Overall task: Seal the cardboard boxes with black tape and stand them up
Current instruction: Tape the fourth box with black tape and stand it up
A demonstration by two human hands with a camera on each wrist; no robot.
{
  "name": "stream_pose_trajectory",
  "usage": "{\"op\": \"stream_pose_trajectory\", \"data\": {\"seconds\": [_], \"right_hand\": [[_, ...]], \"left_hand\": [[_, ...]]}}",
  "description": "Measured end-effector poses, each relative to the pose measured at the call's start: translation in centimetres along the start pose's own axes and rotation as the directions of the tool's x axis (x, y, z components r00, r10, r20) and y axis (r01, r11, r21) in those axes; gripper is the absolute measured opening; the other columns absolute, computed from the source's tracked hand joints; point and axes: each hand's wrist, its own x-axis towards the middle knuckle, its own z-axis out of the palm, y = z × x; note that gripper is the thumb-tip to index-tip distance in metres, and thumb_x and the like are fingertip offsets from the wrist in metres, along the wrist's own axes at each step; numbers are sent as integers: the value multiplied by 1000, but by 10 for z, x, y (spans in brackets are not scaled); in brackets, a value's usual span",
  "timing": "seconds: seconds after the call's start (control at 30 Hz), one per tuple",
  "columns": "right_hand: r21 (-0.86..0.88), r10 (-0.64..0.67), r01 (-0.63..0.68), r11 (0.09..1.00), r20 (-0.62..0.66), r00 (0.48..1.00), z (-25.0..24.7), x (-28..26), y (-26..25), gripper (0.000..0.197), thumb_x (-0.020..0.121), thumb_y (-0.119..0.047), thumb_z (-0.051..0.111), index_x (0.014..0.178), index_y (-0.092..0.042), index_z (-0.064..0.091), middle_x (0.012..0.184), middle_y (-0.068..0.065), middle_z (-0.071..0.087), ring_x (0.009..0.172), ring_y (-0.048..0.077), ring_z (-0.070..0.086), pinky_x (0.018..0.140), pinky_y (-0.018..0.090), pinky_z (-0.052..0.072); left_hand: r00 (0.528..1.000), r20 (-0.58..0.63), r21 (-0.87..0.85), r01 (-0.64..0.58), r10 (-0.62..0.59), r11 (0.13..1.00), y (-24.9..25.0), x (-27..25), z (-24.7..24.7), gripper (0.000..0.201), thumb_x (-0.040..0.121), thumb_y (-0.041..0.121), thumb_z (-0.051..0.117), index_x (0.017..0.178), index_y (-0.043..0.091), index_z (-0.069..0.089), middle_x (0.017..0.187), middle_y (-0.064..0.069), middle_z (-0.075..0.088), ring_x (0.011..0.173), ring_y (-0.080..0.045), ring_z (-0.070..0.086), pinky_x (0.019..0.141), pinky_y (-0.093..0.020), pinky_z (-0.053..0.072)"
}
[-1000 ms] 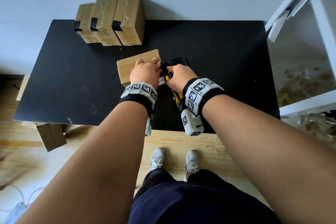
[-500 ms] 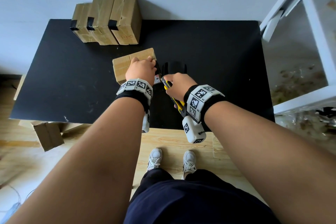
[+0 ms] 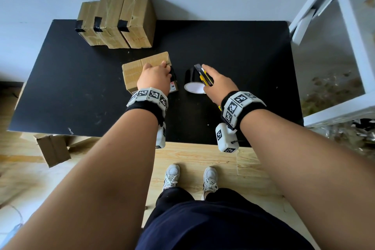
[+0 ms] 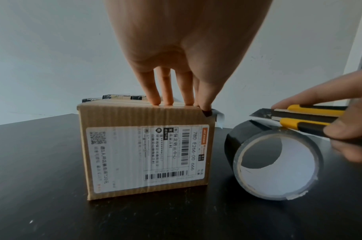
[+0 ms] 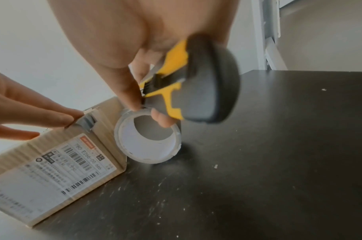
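Note:
A cardboard box (image 3: 142,65) with a shipping label (image 4: 147,152) lies on the black table (image 3: 60,87). My left hand (image 3: 158,71) presses down on its top with straight fingers (image 4: 167,91). The thumb holds a strip of black tape (image 5: 87,121) at the box's right corner. To the right a black tape roll (image 3: 191,77) stands on edge on the table, apart from the box. Just above the roll, my right hand (image 3: 211,79) grips a yellow and black utility knife (image 4: 307,116) with the blade out. Three taped boxes (image 3: 117,22) stand upright at the far left.
A white metal frame (image 3: 345,26) rises just past the table's right edge. Flattened cardboard (image 3: 52,150) lies on the wooden floor under the near left corner. The person's shoes (image 3: 190,176) are close to the table's front edge.
My right hand has drawn the knife to the right, away from the box. The tape roll now stands separate from the box. The left hand stays pressed on the box.

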Motion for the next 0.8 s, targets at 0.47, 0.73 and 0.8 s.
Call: {"op": "stream_pose_trajectory", "data": {"seconds": [0.47, 0.73, 0.8], "right_hand": [[-102, 276, -288, 952, -116, 954, 12, 21, 33, 65, 93, -13, 42, 151, -30, 19, 133, 17, 49, 117, 34, 52, 92, 42, 45], [-305, 374, -368, 878, -40, 926, 36, 30, 48, 65, 93, -21, 46, 150, -39, 20, 143, 15, 34, 132, 34, 35, 107, 47, 30], [-309, 352, -345, 886, -34, 935, 39, 30, 49, 65, 93, -23, 48, 151, -37, 20, 143, 16, 35, 131, 34, 37, 106, 47, 32]], "left_hand": [[962, -83, -542, 176, -261, 822, 5, -3, 4, 42, 103, 21, 26, 143, 22, 38, 156, 6, 22, 132, -23, 34, 110, -29, 25], [938, -48, -728, 203, -344, 655, 2, -2, 14, 41, 101, 29, 33, 141, 29, 42, 149, 15, 37, 131, -22, 29, 104, -32, 37], [931, -74, -749, 184, -357, 636, 2, -4, 14, 40, 100, 27, 36, 139, 29, 45, 148, 15, 39, 131, -21, 30, 104, -33, 37]]}}
